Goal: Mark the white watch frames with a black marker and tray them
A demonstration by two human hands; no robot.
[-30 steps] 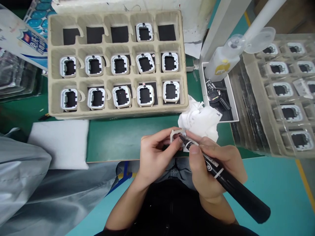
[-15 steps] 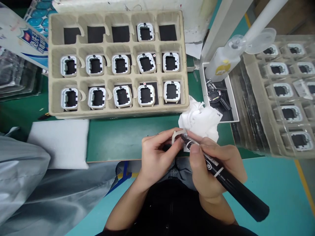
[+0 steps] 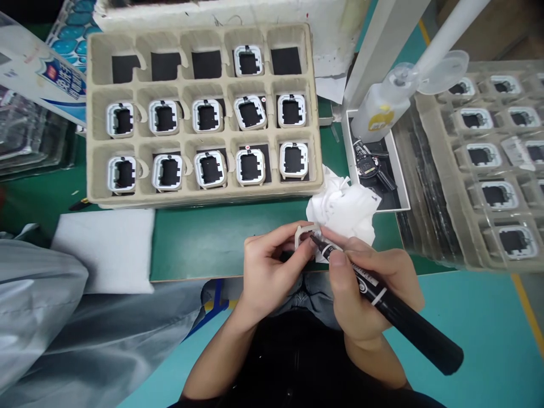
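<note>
Pinching a small white frame in the left hand just above the worktop edge, right hand clamped around a black marker, tip touching the frame. Looking mostly done: pulp tray holding eleven frames, four pockets along the back row sitting bare.

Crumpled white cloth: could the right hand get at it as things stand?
Probably yes, but not freely. The cloth lies on the green mat just beyond the right hand with nothing between them. That hand grips a black marker, though, its tip on the white frame held by the left hand.
</note>
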